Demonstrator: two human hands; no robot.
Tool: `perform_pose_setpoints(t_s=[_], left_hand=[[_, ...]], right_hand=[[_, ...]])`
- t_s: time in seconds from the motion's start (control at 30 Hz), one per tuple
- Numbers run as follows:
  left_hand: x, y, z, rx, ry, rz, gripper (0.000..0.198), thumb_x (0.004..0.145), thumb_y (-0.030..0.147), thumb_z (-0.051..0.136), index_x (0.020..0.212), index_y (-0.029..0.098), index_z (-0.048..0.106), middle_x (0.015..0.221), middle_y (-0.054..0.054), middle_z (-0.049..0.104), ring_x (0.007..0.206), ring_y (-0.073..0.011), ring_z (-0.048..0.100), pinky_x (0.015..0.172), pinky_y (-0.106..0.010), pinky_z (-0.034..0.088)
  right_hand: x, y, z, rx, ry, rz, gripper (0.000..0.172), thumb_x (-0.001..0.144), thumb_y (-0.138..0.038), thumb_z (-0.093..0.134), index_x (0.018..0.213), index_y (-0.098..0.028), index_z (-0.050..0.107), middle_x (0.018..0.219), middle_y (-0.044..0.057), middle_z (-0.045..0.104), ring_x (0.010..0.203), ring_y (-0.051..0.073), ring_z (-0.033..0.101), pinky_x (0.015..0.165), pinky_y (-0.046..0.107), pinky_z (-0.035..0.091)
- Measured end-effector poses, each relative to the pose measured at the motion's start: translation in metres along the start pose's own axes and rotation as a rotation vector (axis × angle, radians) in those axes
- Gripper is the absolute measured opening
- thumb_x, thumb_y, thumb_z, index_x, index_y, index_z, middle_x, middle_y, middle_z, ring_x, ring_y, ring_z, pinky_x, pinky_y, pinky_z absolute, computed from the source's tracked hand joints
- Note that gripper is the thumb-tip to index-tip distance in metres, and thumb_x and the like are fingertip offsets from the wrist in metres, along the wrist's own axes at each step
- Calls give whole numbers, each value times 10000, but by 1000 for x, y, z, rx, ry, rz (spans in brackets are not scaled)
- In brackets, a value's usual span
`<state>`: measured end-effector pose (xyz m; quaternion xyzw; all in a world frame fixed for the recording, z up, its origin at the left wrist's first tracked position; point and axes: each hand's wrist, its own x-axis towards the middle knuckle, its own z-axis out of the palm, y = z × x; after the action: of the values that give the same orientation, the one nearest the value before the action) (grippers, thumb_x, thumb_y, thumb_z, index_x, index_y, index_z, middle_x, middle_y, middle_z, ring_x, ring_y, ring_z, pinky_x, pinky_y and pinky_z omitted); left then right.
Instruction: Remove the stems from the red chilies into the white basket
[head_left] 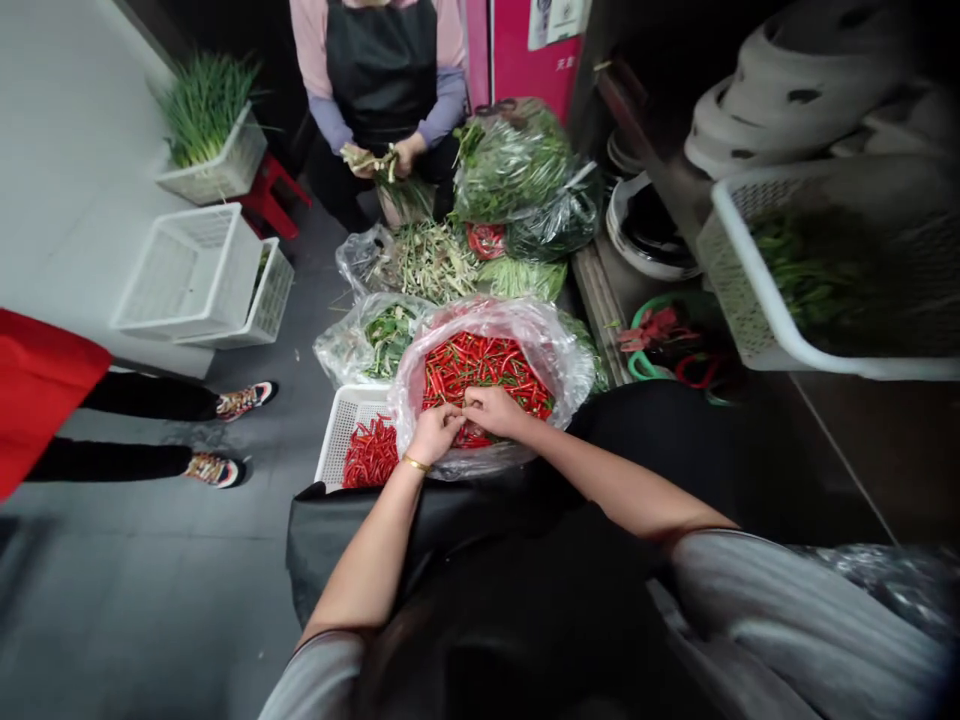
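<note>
In the head view, the writing sits beyond the hands: a pink panel (506, 60) bears a white label (551, 28) with print too small to read, and below it white characters, the first apparently 天. The left hand (437, 435) and right hand (491, 410) meet over red chilies (487, 360) in one clear bag (566, 370). Both have bent fingers, tips drawn together; I cannot tell whether they are fully closed or have hold of a chili. Five white baskets show: one (330, 435) just left of the left hand, with more red chilies; two stacked (176, 270) farther left; one (199, 183) beyond those, holding scallions (206, 105) on one red stool (274, 195); and one (750, 280) well right of the right hand, with greens (806, 265). Past the left hand lies a bag of leaves (341, 350); past the right hand, a big bag of greens (517, 165). Straight beyond both hands, another person (382, 70) holds stalks (371, 162) above a heap of stalks (439, 258).
</note>
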<state>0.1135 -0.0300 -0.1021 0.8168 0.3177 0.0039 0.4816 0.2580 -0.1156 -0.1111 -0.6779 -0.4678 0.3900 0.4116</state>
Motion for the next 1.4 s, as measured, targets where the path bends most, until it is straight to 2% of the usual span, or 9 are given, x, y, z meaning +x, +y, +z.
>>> perform_pose_setpoints(t_s=[0.17, 0.33, 0.53, 0.7, 0.8, 0.9, 1.03, 1.2, 1.4], left_hand=[[1, 13, 2, 28, -69, 181, 217, 820, 313, 577, 857, 118, 664, 680, 1, 595, 628, -98, 494, 642, -216, 389], [0, 13, -3, -130, -171, 218, 255, 800, 331, 616, 887, 99, 674, 738, -24, 629, 681, -109, 535, 690, -230, 416], [-30, 11, -10, -447, -266, 211, 369, 740, 434, 696, 896, 100, 688, 844, -60, 661, 770, -130, 577, 760, -254, 438], [-46, 2, 8, -620, -71, 104, 477, 723, 549, 668, 873, 98, 630, 677, -5, 571, 585, -78, 483, 602, -229, 399], [-47, -1, 11, -594, -97, 97, 495, 725, 582, 646, 846, 104, 608, 649, 16, 533, 543, -61, 429, 550, -211, 351], [-54, 5, 0, -556, -177, 201, 460, 744, 550, 651, 826, 99, 616, 688, -4, 548, 590, -71, 450, 579, -215, 359], [-56, 8, -13, -640, -174, 294, 395, 820, 475, 604, 957, 105, 606, 795, -43, 599, 669, -98, 520, 669, -245, 420], [-40, -11, 9, -44, -17, 166, 218, 901, 276, 458, 884, 114, 602, 876, -85, 630, 835, -152, 574, 829, -310, 455], [-50, -9, 34, 608, -299, 134, 230, 859, 210, 453, 985, 136, 630, 978, -116, 664, 872, -217, 625, 791, -331, 473]], right_hand=[[-14, 14, -14, 645, -148, 224, 144, 625, -258, 602, 617, -200, 470, 419, -70, 465, 341, 84, 383, 350, 204, 273], [-17, 16, -18, 905, -289, 355, 235, 558, -231, 668, 650, -201, 454, 414, -88, 415, 325, 71, 343, 311, 190, 243], [-42, -12, -10, 883, -419, 219, 253, 663, -312, 665, 688, -211, 436, 415, -106, 372, 314, 65, 292, 331, 200, 247], [-39, -21, -13, 217, -291, -56, 306, 770, -436, 628, 661, -193, 477, 520, -53, 473, 486, 95, 435, 469, 220, 334], [-33, -23, -12, 52, -349, -103, 407, 799, -489, 580, 559, -184, 456, 519, -44, 439, 483, 83, 392, 452, 215, 293], [-38, -26, -2, 292, -480, 28, 439, 799, -503, 573, 523, -205, 407, 431, -69, 340, 372, 80, 328, 382, 226, 296], [-35, -17, 10, 647, -279, 56, 443, 884, -558, 383, 593, -225, 416, 422, -70, 305, 341, 113, 348, 401, 279, 420], [-10, 29, 6, -344, -154, -23, 444, 882, -473, 472, 1195, -173, 568, 938, 113, 646, 789, 222, 633, 711, 351, 514], [-18, 46, 48, -1111, -470, -379, 586, 851, -342, 568, 1411, -251, 422, 1397, 182, 423, 1187, 342, 460, 880, 443, 445]])
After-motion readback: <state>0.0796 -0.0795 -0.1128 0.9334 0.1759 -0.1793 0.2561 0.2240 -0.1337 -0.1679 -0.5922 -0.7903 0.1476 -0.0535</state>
